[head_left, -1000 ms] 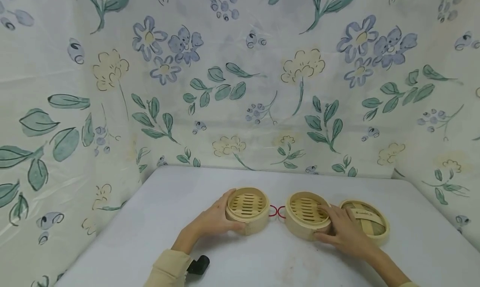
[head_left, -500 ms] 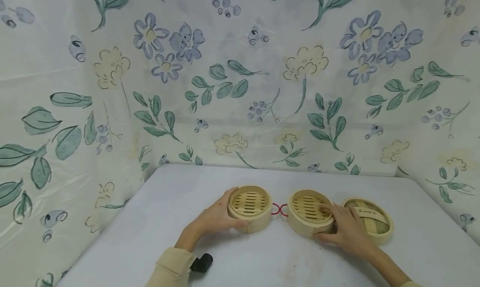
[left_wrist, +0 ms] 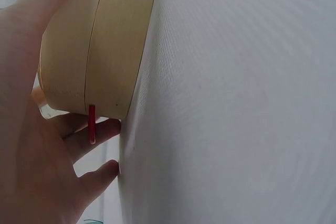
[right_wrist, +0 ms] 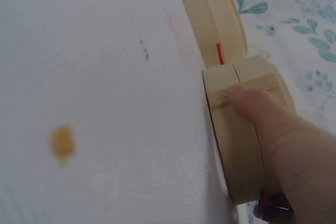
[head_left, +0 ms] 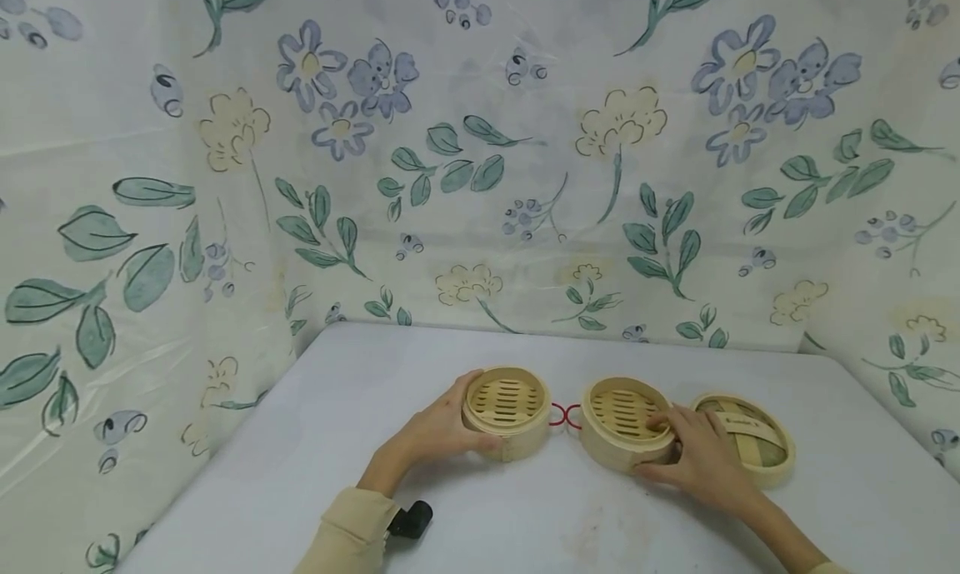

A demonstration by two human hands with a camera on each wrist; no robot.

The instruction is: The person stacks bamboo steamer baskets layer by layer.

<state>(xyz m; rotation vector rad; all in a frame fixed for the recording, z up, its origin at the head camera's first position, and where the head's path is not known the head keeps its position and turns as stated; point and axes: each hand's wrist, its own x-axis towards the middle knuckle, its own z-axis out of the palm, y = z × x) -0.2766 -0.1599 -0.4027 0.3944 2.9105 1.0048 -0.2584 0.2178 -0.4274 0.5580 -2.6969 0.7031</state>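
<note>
Two round bamboo steamer baskets stand side by side on the white table, slatted bottoms visible inside. My left hand (head_left: 438, 426) holds the left steamer basket (head_left: 525, 446) by its left side, with the thumb at the front. In the left wrist view, a red loop (left_wrist: 92, 124) sticks out of that basket's wall. My right hand (head_left: 708, 464) grips the right steamer basket (head_left: 609, 449), its fingers over the rim and the thumb (right_wrist: 247, 98) against the outer wall. Red loops (head_left: 573, 416) on the facing sides meet between the baskets. The far fingers are partly hidden.
A woven bamboo steamer lid (head_left: 772, 453) lies right of the baskets, partly behind my right hand. A black device (head_left: 412, 520) shows at my left wrist. Flower-printed cloth (head_left: 465, 207) rises behind the white table (head_left: 360, 374).
The head view has shifted slightly, so the whole scene sits a little farther right and higher. Both hands keep their hold, and the baskets stay in place on the table.
</note>
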